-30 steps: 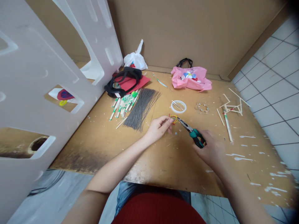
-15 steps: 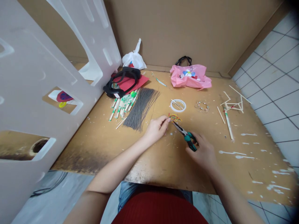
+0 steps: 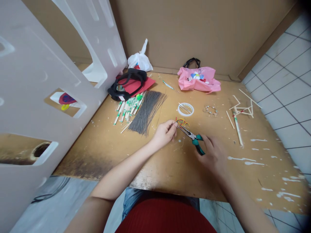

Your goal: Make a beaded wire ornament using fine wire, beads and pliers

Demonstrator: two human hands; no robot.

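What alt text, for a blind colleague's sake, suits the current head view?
A person's left hand pinches a small tangle of colored strands while the right hand holds green-handled pliers, tips beside it, over a worn wooden table. Behind lie thin gray strands, a white ring and a pink bag.

No text is showing legibly; green print on the wrapped chopsticks [image 3: 123,110], left of centre, is appearing too small.

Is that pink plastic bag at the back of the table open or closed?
Open. The pink bag has its sides spread, and blue, white and red pieces show inside.
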